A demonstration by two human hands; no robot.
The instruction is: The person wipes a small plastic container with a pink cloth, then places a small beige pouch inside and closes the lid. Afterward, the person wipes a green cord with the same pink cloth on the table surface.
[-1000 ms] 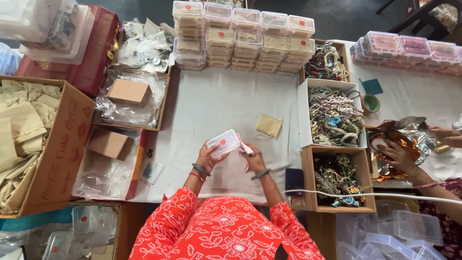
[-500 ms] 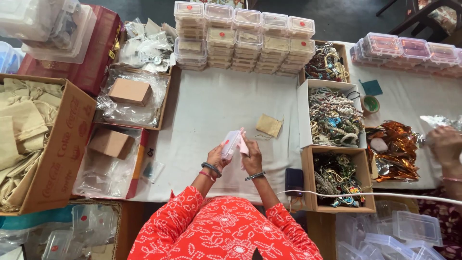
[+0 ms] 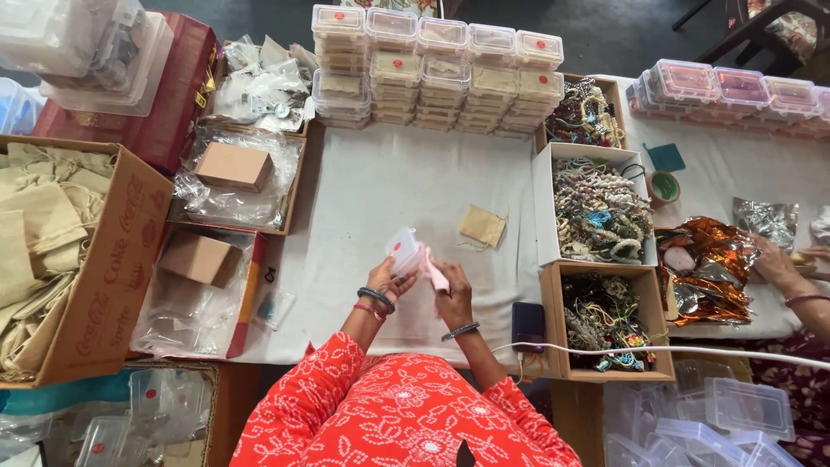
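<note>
Left hand (image 3: 386, 278) pinches a small clear box (image 3: 403, 248), right hand (image 3: 451, 294) grips its pink lid (image 3: 432, 269) mid-frame; a loose grip could drop either

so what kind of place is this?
Probably a small jewellery packing workspace, not a shop floor. Stacks of clear lidded boxes line the table's far edge, open cartons hold tangled beaded bracelets, and a big cardboard box of cloth pouches sits nearby. The left hand holds one small clear box.
</note>
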